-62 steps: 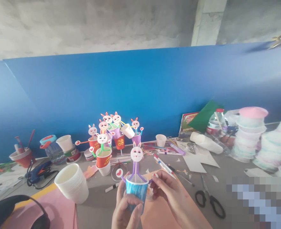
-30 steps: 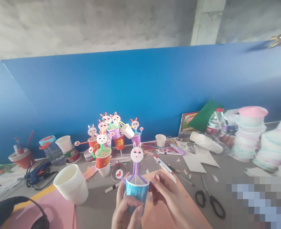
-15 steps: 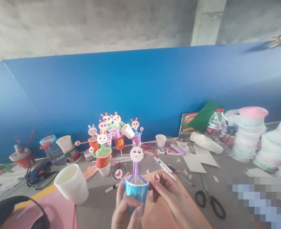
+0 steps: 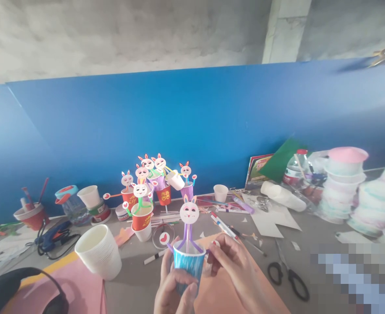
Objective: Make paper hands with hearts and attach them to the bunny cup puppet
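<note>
My left hand [image 4: 175, 285] is wrapped round a blue-coloured paper cup [image 4: 189, 264], keeping it upright. A white paper rabbit head [image 4: 189, 212] stands above the cup on purple stems that rise from inside it. On the cup's left side a round paper paw [image 4: 164, 238] with a red mark sticks out on a purple arm. At the right rim, the fingers of my right hand [image 4: 226, 261] are pinched on the other round paw [image 4: 216, 243], mostly covering it. Orange paper [image 4: 218, 292] lies beneath my hands.
Finished-looking rabbit cups [image 4: 142, 216] stand together behind. A stack of white paper cups [image 4: 98, 253] is at left, near a glue gun [image 4: 53, 237] and headphones [image 4: 22, 279]. Scissors [image 4: 288, 277] lie at right, with markers [image 4: 224, 226] and stacked painted cups [image 4: 342, 187] farther back.
The right-hand paw has turned and is now mostly hidden by my right fingers. The blue cup and rabbit have shifted very slightly to the right.
</note>
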`<state>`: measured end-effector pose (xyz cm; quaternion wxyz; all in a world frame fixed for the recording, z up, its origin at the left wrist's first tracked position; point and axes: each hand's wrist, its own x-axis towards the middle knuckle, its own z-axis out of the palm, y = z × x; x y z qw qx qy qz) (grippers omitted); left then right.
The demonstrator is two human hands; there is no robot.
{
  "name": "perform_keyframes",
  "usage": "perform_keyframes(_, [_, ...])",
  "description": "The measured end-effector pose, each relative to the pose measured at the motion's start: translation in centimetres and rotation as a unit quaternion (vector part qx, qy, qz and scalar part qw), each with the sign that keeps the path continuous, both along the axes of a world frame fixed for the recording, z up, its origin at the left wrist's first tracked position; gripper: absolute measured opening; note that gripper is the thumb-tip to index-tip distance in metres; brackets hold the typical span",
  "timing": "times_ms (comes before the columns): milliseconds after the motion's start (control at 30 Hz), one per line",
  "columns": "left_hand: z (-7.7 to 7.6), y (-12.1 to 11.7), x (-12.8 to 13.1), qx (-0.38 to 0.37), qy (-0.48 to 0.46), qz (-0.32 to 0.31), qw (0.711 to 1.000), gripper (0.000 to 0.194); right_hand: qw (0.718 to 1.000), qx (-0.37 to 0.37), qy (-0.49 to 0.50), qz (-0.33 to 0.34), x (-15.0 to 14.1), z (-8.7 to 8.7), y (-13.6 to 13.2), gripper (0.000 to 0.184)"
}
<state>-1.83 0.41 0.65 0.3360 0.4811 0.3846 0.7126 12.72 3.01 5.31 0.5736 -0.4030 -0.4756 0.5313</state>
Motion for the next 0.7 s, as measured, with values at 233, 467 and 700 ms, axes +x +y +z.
perform_keyframes(233, [0.1,0.2,-0.6,-0.009,0.008,0.005,1.000,0.035,1.000,-0.010,0.002,0.021,-1.0,0.4,-0.5,0.039])
perform_keyframes(467, [-0.1,0.2,-0.5,-0.002,-0.002,-0.008,1.000,0.034,0.997,0.028,-0.073,-0.029,-0.8,0.2,-1.1,0.047])
perform_keyframes(700, [0.0,0.1,-0.4,0.001,-0.004,0.001,1.000,0.036,0.999,-0.008,-0.033,0.013,-0.5,1.1,-0.8,0.042])
